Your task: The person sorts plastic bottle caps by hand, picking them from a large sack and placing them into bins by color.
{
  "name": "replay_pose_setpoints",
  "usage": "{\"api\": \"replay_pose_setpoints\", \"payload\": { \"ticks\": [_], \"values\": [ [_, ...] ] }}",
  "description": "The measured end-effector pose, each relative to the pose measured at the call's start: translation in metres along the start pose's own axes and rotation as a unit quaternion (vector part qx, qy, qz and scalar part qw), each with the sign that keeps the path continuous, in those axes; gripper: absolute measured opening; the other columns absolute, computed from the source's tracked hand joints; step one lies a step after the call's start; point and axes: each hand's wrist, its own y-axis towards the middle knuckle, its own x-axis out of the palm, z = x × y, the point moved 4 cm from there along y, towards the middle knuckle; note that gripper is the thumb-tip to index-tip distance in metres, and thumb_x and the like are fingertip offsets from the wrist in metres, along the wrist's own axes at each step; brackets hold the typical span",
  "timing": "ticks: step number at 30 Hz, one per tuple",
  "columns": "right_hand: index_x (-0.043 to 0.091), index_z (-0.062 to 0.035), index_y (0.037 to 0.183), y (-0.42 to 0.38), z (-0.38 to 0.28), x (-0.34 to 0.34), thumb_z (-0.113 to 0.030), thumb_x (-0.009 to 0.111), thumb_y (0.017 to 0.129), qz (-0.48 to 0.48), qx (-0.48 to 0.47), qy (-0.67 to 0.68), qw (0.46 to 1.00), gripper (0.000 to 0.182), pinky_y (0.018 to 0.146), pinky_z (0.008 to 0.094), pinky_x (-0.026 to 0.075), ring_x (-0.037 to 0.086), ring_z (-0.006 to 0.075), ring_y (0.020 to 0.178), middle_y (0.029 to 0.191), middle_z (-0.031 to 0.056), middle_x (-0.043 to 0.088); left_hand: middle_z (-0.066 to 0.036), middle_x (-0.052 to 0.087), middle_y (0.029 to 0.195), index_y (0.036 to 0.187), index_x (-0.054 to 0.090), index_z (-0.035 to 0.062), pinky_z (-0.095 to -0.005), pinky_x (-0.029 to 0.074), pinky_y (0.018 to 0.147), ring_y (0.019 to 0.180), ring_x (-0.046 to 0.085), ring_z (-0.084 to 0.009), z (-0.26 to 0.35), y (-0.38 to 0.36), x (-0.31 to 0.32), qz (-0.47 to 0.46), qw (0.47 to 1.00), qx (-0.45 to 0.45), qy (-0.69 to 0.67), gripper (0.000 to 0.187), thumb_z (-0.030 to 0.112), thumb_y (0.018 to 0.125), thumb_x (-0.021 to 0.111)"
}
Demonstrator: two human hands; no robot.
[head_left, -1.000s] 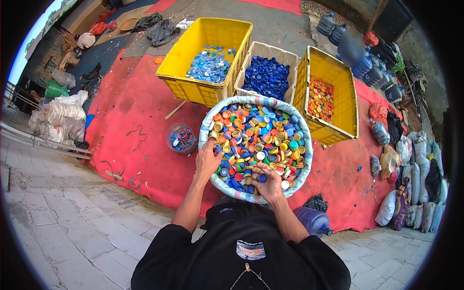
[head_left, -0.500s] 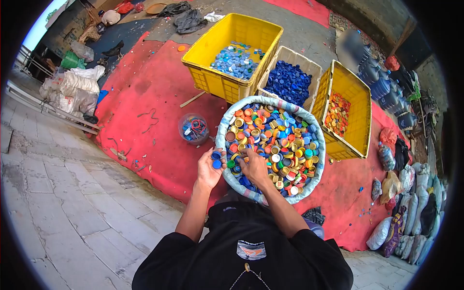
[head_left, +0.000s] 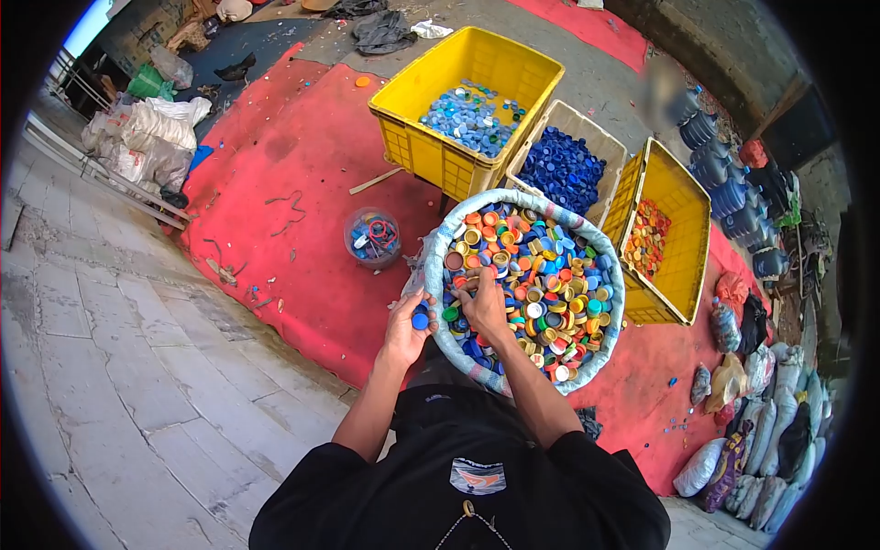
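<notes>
A round basket with a cloth-wrapped rim [head_left: 600, 240] stands in front of me, filled with bottle caps [head_left: 541, 275] of many colours. My left hand [head_left: 406, 332] is at the basket's left edge, its fingers curled round dark blue caps [head_left: 420, 319]. Inside the basket, my right hand [head_left: 484, 307] reaches into the caps at the left side. Its fingers are bent, with an orange-red cap near the fingertips; whether they grip it cannot be made out.
Beyond the basket stand a yellow crate [head_left: 403, 137] of light blue caps, a white crate [head_left: 605, 137] of dark blue caps and a yellow crate [head_left: 683, 229] of orange caps. A clear tub [head_left: 373, 240] sits on the red sheet [head_left: 293, 220]. Sacks [head_left: 701, 467] lie right.
The view has shifted, so crates and basket appear further right. My left hand has closed more round the blue caps. My right hand's fingers have moved further up among the caps.
</notes>
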Motion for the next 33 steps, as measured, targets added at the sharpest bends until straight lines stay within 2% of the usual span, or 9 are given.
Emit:
{"api": "replay_pose_setpoints", "payload": {
  "ticks": [5, 7, 8, 12, 17, 21, 24, 32, 33],
  "values": [
    [0.045, -0.0012, 0.105, -0.015, 0.002, -0.031, -0.009, 0.077, 0.077, 0.088, 0.021, 0.153, 0.984, 0.044, 0.059, 0.0270, 0.045, 0.058, 0.0112, 0.065, 0.080, 0.0064, 0.068, 0.003, 0.054, 0.080, 0.100, 0.062, 0.0120, -0.0243, 0.041, 0.054, 0.065, 0.051, -0.0078, 0.004, -0.003, 0.039, -0.034, 0.987, -0.041, 0.151, 0.027, 0.038, 0.092, 0.062],
    [0.045, -0.0012, 0.106, -0.029, -0.011, -0.046, -0.006, 0.077, 0.077, 0.107, 0.003, 0.184, 0.977, 0.043, 0.059, 0.0249, 0.045, 0.059, 0.0109, 0.065, 0.081, 0.0069, 0.069, 0.005, 0.050, 0.076, 0.103, 0.064, 0.0117, -0.0218, 0.038, 0.051, 0.062, 0.048, -0.0067, 0.002, -0.008, 0.061, -0.067, 0.978, -0.073, 0.186, 0.034, 0.043, 0.090, 0.063],
    [0.045, -0.0012, 0.106, -0.036, -0.015, -0.053, -0.004, 0.077, 0.077, 0.118, -0.006, 0.198, 0.973, 0.043, 0.059, 0.0239, 0.045, 0.059, 0.0108, 0.065, 0.081, 0.0072, 0.069, 0.006, 0.054, 0.077, 0.093, 0.062, 0.0143, -0.0205, 0.036, 0.051, 0.063, 0.049, -0.0051, -0.002, -0.008, 0.071, -0.110, 0.972, -0.082, 0.189, 0.030, 0.044, 0.090, 0.063],
    [0.048, -0.0005, 0.107, -0.057, -0.022, -0.075, -0.002, 0.076, 0.077, 0.165, -0.067, 0.122, 0.976, 0.041, 0.054, 0.0222, 0.043, 0.059, 0.0104, 0.062, 0.081, 0.0087, 0.069, 0.005, 0.057, 0.077, 0.092, 0.062, 0.0130, -0.0186, 0.033, 0.047, 0.063, 0.050, -0.0048, -0.022, -0.008, 0.101, -0.182, 0.962, -0.103, 0.178, 0.026, 0.039, 0.091, 0.063],
    [0.049, -0.0001, 0.111, -0.079, -0.017, -0.106, -0.002, 0.077, 0.074, 0.239, -0.082, 0.144, 0.957, 0.047, 0.045, 0.0183, 0.036, 0.045, 0.0023, 0.049, 0.100, 0.0124, 0.068, -0.001, 0.064, 0.084, 0.101, 0.062, 0.0102, -0.0176, 0.035, 0.043, 0.063, 0.054, -0.0068, -0.043, -0.007, 0.115, -0.246, 0.952, -0.156, 0.091, 0.022, 0.031, 0.095, 0.059],
    [0.038, -0.0011, 0.137, -0.077, -0.016, -0.131, -0.005, 0.078, 0.072, 0.142, -0.035, 0.227, 0.963, 0.076, 0.048, 0.0167, 0.037, 0.043, 0.0016, 0.050, 0.111, 0.0129, 0.065, 0.002, 0.060, 0.081, 0.097, 0.061, 0.0117, -0.0193, 0.034, 0.043, 0.064, 0.053, -0.0071, -0.047, -0.015, 0.128, -0.277, 0.938, -0.185, 0.094, 0.020, 0.032, 0.094, 0.060],
    [0.035, -0.0014, 0.140, -0.076, -0.014, -0.138, -0.006, 0.077, 0.073, 0.111, -0.020, 0.245, 0.963, 0.080, 0.049, 0.0166, 0.037, 0.042, 0.0012, 0.051, 0.109, 0.0116, 0.067, 0.002, 0.060, 0.082, 0.100, 0.060, 0.0118, -0.0192, 0.034, 0.043, 0.064, 0.054, -0.0071, -0.054, -0.018, 0.131, -0.274, 0.935, -0.200, 0.105, 0.020, 0.031, 0.094, 0.060],
    [0.048, -0.0014, 0.131, -0.082, 0.002, -0.138, -0.001, 0.075, 0.076, 0.159, -0.034, 0.201, 0.966, 0.061, 0.050, 0.0177, 0.035, 0.041, 0.0005, 0.054, 0.095, 0.0048, 0.070, 0.001, 0.061, 0.084, 0.103, 0.060, 0.0105, -0.0200, 0.036, 0.045, 0.064, 0.054, -0.0082, -0.066, -0.015, 0.133, -0.264, 0.932, -0.207, 0.139, 0.023, 0.032, 0.095, 0.059],
    [0.048, -0.0013, 0.131, -0.083, 0.005, -0.139, 0.000, 0.074, 0.077, 0.155, -0.004, 0.228, 0.961, 0.060, 0.051, 0.0179, 0.037, 0.042, 0.0008, 0.056, 0.103, 0.0071, 0.069, 0.001, 0.061, 0.085, 0.104, 0.060, 0.0101, -0.0209, 0.037, 0.046, 0.065, 0.054, -0.0094, -0.067, -0.014, 0.133, -0.263, 0.934, -0.204, 0.129, 0.024, 0.032, 0.095, 0.058]
  ]
}}
